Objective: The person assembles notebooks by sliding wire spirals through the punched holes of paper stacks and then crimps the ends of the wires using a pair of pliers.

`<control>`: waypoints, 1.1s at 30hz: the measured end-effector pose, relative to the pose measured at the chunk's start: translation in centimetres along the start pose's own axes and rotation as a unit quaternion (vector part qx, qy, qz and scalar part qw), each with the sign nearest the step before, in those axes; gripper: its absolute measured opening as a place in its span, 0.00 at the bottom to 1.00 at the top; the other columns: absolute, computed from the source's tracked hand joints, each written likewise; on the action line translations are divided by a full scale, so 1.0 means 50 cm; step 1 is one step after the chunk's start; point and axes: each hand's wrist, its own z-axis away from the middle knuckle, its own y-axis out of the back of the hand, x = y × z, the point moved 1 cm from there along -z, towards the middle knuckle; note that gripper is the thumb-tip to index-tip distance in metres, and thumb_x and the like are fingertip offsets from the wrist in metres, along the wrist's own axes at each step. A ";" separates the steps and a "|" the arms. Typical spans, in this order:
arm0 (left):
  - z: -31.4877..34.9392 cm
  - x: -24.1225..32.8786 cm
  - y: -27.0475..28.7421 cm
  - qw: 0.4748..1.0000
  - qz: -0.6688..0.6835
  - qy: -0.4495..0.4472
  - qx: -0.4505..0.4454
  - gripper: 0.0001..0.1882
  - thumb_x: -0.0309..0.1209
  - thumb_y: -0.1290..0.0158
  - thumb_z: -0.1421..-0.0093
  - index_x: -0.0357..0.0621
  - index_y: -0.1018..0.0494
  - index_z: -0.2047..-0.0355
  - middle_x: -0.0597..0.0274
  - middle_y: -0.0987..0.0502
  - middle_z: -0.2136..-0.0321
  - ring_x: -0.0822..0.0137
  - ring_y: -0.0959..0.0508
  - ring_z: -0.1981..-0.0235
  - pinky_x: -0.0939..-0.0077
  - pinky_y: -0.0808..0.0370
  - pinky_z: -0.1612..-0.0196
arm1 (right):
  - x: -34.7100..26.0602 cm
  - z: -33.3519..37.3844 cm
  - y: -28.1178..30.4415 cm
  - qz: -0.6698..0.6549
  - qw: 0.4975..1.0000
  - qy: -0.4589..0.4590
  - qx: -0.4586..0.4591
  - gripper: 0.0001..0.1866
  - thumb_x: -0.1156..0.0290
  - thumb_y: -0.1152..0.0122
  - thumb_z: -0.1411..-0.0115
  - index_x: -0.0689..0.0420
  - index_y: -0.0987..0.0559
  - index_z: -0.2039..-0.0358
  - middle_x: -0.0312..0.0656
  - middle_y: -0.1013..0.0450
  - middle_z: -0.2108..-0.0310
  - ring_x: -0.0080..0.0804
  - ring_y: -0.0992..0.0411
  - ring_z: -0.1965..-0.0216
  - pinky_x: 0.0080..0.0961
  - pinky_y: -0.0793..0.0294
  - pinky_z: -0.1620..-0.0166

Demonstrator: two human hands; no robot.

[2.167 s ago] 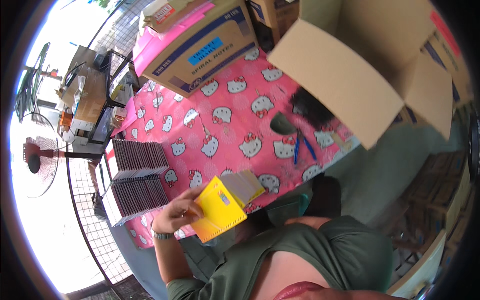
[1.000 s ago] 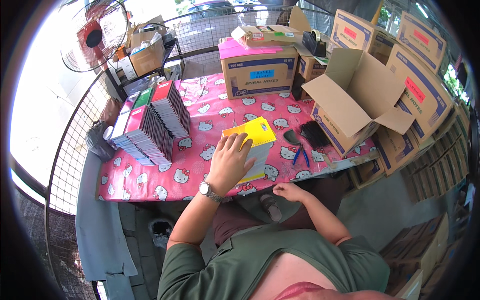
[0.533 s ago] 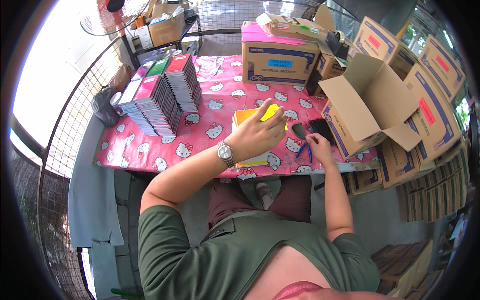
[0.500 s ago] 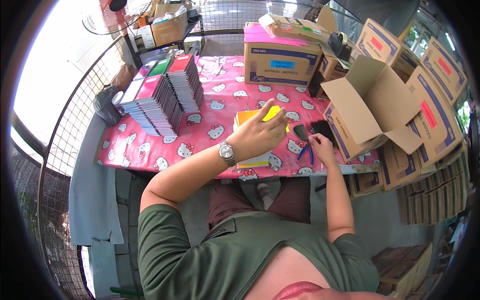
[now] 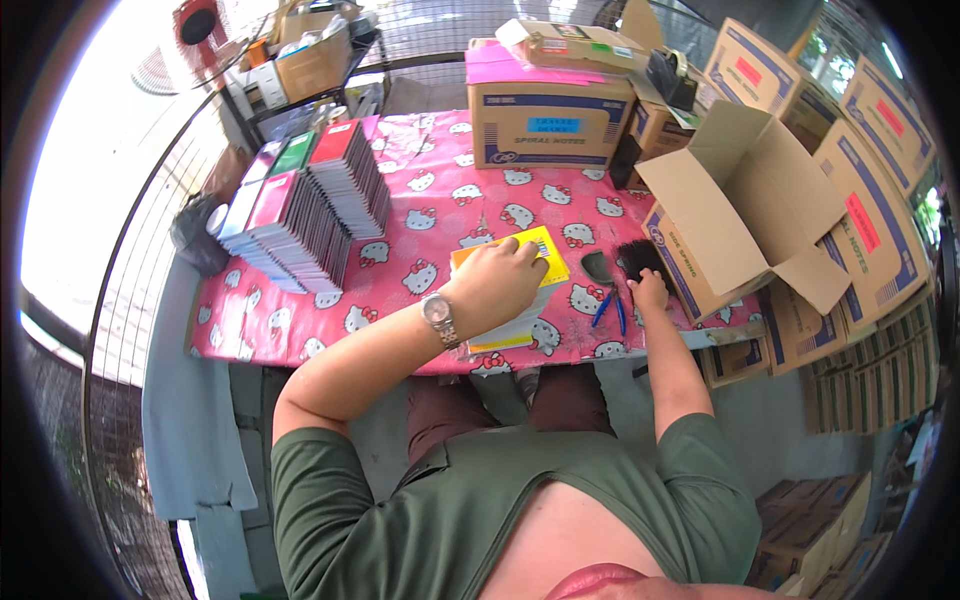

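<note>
My left hand (image 5: 502,284), with a metal watch (image 5: 438,315) on its wrist, rests on a stack of yellow-covered notebooks (image 5: 550,258). Its fingers are bent down onto the top notebook, gripping near its far side. An orange strip shows at the stack's left. My right hand (image 5: 652,291) is at the near end of a bundle of thin black strands (image 5: 638,258), possibly binding coils. Its fingertips are pinched together on the strands. Blue-handled pliers (image 5: 610,308) and a dark grey rounded piece (image 5: 596,266) lie between the notebooks and my right hand.
Tall piles of spiral notebooks (image 5: 290,225) with red, green and pale covers stand at the left. To the right is an open cardboard box (image 5: 705,225), with more cartons (image 5: 865,225) behind. A closed carton (image 5: 550,125) and tape dispenser (image 5: 672,78) occupy the back.
My left hand has lowered from above the stack onto the yellow notebook, its fingers bending. My right hand has shifted from beside the pliers to the black strands.
</note>
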 end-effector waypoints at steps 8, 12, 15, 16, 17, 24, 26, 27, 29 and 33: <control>-0.042 -0.041 0.092 0.991 0.100 0.030 -0.079 0.15 0.32 0.50 0.39 0.44 0.26 0.53 0.49 0.21 0.65 0.51 0.19 0.66 0.55 0.23 0.63 | 0.016 -0.078 0.050 -0.004 0.990 0.051 0.128 0.08 0.73 0.38 0.46 0.63 0.23 0.67 0.52 0.24 0.63 0.52 0.24 0.57 0.45 0.25 0.52; -0.071 -0.054 0.144 0.993 0.090 0.060 -0.053 0.11 0.29 0.53 0.38 0.42 0.29 0.56 0.46 0.22 0.66 0.50 0.20 0.64 0.51 0.26 0.62 | -0.009 -0.110 0.126 -0.243 0.937 0.164 0.188 0.11 0.78 0.44 0.43 0.62 0.24 0.59 0.47 0.24 0.65 0.40 0.24 0.64 0.36 0.24 0.60; -0.037 -0.063 0.079 0.994 0.090 0.056 0.018 0.10 0.30 0.53 0.38 0.41 0.31 0.57 0.51 0.23 0.66 0.50 0.23 0.58 0.55 0.30 0.55 | -0.174 -0.016 0.265 -0.449 0.879 0.159 0.014 0.18 0.73 0.46 0.37 0.58 0.25 0.46 0.42 0.23 0.63 0.28 0.26 0.64 0.28 0.27 0.58; -0.033 -0.058 0.072 0.994 0.078 0.062 0.049 0.10 0.30 0.53 0.37 0.41 0.32 0.57 0.52 0.23 0.65 0.51 0.24 0.58 0.55 0.31 0.54 | -0.229 0.037 0.322 -0.477 0.864 0.154 -0.040 0.19 0.68 0.43 0.35 0.56 0.26 0.44 0.45 0.22 0.61 0.33 0.24 0.59 0.28 0.26 0.53; -0.038 -0.050 0.067 0.993 0.066 0.061 0.077 0.10 0.31 0.53 0.37 0.41 0.32 0.57 0.53 0.24 0.64 0.52 0.24 0.57 0.55 0.32 0.53 | -0.255 0.071 0.348 -0.489 0.849 0.194 -0.038 0.19 0.66 0.43 0.34 0.56 0.25 0.44 0.43 0.22 0.61 0.31 0.24 0.60 0.27 0.26 0.53; -0.049 -0.041 0.054 0.987 0.061 0.072 0.127 0.10 0.37 0.51 0.35 0.44 0.30 0.60 0.58 0.24 0.64 0.57 0.25 0.56 0.60 0.34 0.53 | -0.359 0.201 0.461 -0.410 0.823 0.391 0.029 0.15 0.70 0.40 0.35 0.53 0.20 0.48 0.40 0.25 0.63 0.31 0.25 0.61 0.28 0.26 0.56; -0.049 -0.037 0.052 0.986 0.059 0.070 0.139 0.10 0.37 0.51 0.35 0.45 0.29 0.60 0.59 0.24 0.65 0.57 0.25 0.56 0.61 0.35 0.54 | -0.355 0.196 0.453 -0.383 0.816 0.428 0.062 0.15 0.72 0.39 0.37 0.53 0.19 0.49 0.38 0.27 0.63 0.27 0.28 0.64 0.24 0.28 0.57; -0.049 -0.037 0.051 0.986 0.057 0.071 0.138 0.10 0.37 0.51 0.35 0.45 0.29 0.61 0.59 0.24 0.65 0.57 0.25 0.57 0.61 0.35 0.54 | -0.355 0.194 0.449 -0.372 0.811 0.446 0.079 0.15 0.73 0.38 0.37 0.53 0.19 0.49 0.37 0.28 0.63 0.25 0.29 0.65 0.22 0.28 0.57; -0.051 -0.037 0.051 0.986 0.055 0.075 0.139 0.10 0.37 0.51 0.35 0.44 0.30 0.61 0.58 0.24 0.65 0.57 0.25 0.57 0.61 0.35 0.54 | -0.365 0.193 0.444 -0.402 0.811 0.418 0.078 0.15 0.76 0.37 0.40 0.53 0.18 0.51 0.36 0.30 0.65 0.25 0.30 0.64 0.23 0.29 0.58; -0.050 -0.030 0.050 0.985 0.051 0.085 0.143 0.10 0.37 0.50 0.35 0.43 0.30 0.62 0.57 0.25 0.65 0.56 0.25 0.57 0.60 0.35 0.53 | -0.382 0.209 0.454 -0.435 0.802 0.407 0.047 0.17 0.82 0.36 0.43 0.54 0.17 0.54 0.36 0.31 0.65 0.24 0.31 0.62 0.22 0.29 0.59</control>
